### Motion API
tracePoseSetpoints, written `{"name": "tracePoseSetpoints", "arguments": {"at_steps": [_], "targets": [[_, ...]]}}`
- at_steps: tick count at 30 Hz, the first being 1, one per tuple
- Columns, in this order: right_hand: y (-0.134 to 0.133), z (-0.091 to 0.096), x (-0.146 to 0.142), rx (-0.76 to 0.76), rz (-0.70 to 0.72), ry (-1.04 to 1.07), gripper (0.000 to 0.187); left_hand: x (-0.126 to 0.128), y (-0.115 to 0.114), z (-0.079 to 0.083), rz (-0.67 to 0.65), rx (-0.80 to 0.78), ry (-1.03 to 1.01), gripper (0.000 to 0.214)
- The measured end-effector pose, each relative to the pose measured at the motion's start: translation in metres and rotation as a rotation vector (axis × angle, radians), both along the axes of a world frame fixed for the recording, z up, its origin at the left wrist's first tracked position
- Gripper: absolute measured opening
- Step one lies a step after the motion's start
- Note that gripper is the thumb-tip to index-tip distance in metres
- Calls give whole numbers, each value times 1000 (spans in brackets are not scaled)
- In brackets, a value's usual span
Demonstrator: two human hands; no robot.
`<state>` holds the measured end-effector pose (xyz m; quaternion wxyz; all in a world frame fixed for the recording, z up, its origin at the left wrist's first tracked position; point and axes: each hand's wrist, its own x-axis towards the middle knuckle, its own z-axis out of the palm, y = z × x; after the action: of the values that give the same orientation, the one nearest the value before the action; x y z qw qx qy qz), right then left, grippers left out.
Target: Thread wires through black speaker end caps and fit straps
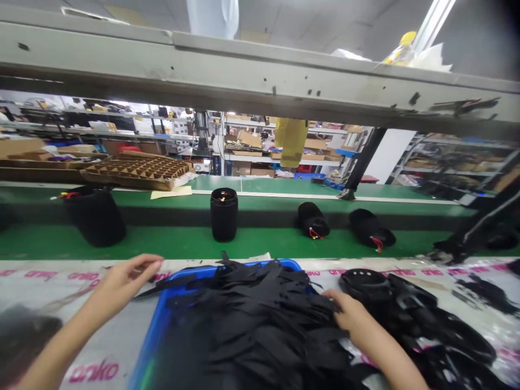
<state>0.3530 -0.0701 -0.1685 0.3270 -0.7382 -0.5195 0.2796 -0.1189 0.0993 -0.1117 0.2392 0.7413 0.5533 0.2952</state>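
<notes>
A blue plastic bin (152, 330) in front of me is heaped with flat black fabric straps (264, 309), some hanging over its rim. Left of the bin, my left hand (130, 277) hovers near a strap end that sticks out, its thumb and fingers apart with nothing between them. At the heap's right side, my right hand (348, 314) has its fingers curled on a black strap; the fingertips are partly hidden. Just right of that hand lie several black round plastic parts (365, 287), loosely piled.
Black fabric-covered cylinders with coloured wires stand or lie on the green conveyor belt (170, 244): an upright cylinder (224, 219), a tilted one (95, 216), others on their sides. Beyond is a cardboard divider tray (138, 168). A metal beam (244, 70) crosses overhead.
</notes>
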Motion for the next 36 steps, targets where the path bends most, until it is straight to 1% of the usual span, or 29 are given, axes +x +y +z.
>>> {"name": "tracePoseSetpoints", "arguments": {"at_steps": [2, 4, 7, 9, 11, 13, 15, 17, 21, 24, 26, 29, 31, 33, 36], "targets": [[2, -6, 4, -45, 14, -24, 21, -16, 3, -11, -50, 1, 80, 82], [3, -10, 5, -68, 21, -44, 21, -28, 5, -15, -53, 19, 136, 85], [3, -11, 4, -65, 6, -68, 15, -38, 1, -10, -41, -14, 215, 86], [2, -8, 5, -53, -26, -77, 15, -37, -6, -4, -86, -76, 280, 72], [-1, 0, 8, -49, -66, -78, 17, -27, -18, 1, -158, -144, 355, 50], [-4, 11, 14, -42, -116, -78, 19, -9, -32, 4, -196, -189, 451, 35], [-7, 21, 17, -9, -178, -86, 21, 11, -49, 5, -166, -191, 569, 27], [-6, 28, 18, 54, -238, -100, 22, 30, -66, 4, -117, -154, 670, 21], [-2, 35, 6, 177, -303, -109, 20, 56, -94, 2, -88, -103, 779, 15], [-3, 41, -6, 243, -310, -101, 14, 64, -106, 5, -56, -129, 860, 13], [-5, 46, -13, 298, -318, -92, 12, 63, -108, 8, -26, -152, 911, 24], [-9, 53, -21, 368, -358, -86, 9, 54, -106, 10, 9, -193, 949, 45], [-9, 56, -26, 380, -386, -89, 7, 46, -102, 10, 3, -233, 927, 49], [-8, 58, -29, 371, -410, -98, 7, 40, -98, 9, -24, -263, 862, 46], [-6, 59, -31, 331, -442, -116, 7, 33, -92, 7, -64, -299, 698, 31]]}}
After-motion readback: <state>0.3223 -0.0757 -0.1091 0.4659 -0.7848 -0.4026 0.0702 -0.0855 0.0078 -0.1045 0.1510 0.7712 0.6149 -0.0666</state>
